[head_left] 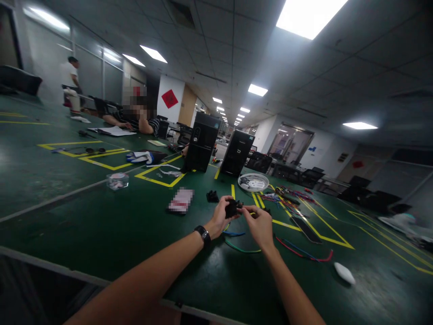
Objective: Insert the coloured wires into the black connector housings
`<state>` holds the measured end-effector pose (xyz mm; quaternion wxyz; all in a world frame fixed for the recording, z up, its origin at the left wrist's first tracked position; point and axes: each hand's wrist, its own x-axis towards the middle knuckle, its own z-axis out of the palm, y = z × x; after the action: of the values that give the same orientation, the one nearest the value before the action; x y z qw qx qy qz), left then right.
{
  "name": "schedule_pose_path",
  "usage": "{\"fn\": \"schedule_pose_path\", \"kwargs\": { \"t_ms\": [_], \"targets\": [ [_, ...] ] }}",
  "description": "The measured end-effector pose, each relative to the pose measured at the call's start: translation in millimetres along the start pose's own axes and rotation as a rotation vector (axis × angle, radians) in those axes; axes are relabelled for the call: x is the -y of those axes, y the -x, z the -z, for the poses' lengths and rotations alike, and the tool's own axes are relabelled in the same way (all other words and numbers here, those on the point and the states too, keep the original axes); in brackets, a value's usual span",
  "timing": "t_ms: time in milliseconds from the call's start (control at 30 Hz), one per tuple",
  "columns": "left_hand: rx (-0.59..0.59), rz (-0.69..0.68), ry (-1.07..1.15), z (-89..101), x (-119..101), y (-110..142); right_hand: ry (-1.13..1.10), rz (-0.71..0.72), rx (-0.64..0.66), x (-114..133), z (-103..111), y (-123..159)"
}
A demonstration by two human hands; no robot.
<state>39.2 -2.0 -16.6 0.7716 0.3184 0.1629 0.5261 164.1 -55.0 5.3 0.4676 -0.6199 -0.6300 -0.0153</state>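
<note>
Black part: in the head view, a small black part (232,208) is held up above the green surface (135,234), between the hands.
Left hand: the left hand (220,217) is curled round the part's left side, gripping it.
Right hand: the right hand (260,222) has thumb and forefinger pinched together at its right end; anything between them is too small to tell.
Wires: a green wire (241,249) lies below.

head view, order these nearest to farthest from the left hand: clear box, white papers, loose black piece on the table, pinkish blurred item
From the left hand:
1. loose black piece, just beyond the hand, slightly left
2. pinkish blurred item, left of that piece
3. clear box, well to the left
4. white papers, far off, upper left
</note>
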Motion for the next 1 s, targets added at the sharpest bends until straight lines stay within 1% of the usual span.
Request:
{"fn": "schedule_pose_path", "kwargs": {
  "t_ms": [133,200,267,333,400,467,500,533,600,667,733,800,900,1000],
  "targets": [
    [0.021,-0.027,0.005,0.4,3.5,-1.2,-0.056,-0.002,0.001,0.9,-0.6,1.3],
    [0.03,-0.024,-0.002,1.4,6.2,-2.6,-0.043,-0.012,-0.001,0.5,-1.6,1.4],
    [0.05,-0.034,-0.053,3.3,8.6,-3.8,-0.022,-0.013,-0.001,-0.8,-3.3,2.0],
    [0.102,-0.106,-0.199,6.1,9.7,-4.2,-0.003,-0.002,0.004,-2.5,-4.5,3.2],
    [0.163,-0.233,-0.413,9.0,9.4,-3.0,0.035,0.026,0.008,-3.8,-4.1,5.1],
    [0.206,-0.34,-0.603,10.7,8.6,-0.4,0.112,0.089,0.02,-4.4,-2.2,7.7],
    [0.216,-0.37,-0.664,10.8,8.4,1.1,0.165,0.134,0.033,-4.5,-1.1,9.3],
    [0.222,-0.382,-0.697,10.5,8.5,2.6,0.225,0.181,0.046,-4.4,0.0,10.9],
    [0.237,-0.358,-0.713,8.8,10.0,5.2,0.354,0.254,0.073,-4.2,1.2,14.3],
    [0.238,-0.308,-0.698,6.8,12.6,6.7,0.464,0.283,0.093,-4.8,0.1,17.3],
    [0.224,-0.261,-0.696,6.0,14.5,7.3,0.511,0.283,0.114,-7.1,-3.1,19.4],
    [0.182,-0.276,-0.738,7.5,14.1,7.2,0.478,0.269,0.133,-11.1,-6.3,19.8],
    [0.129,-0.402,-0.861,11.9,9.7,6.1,0.339,0.25,0.18,-16.0,-5.8,15.3],
    [0.114,-0.513,-0.929,11.6,6.6,4.3,0.217,0.31,0.219,-12.6,1.5,5.2]
  ]
}}
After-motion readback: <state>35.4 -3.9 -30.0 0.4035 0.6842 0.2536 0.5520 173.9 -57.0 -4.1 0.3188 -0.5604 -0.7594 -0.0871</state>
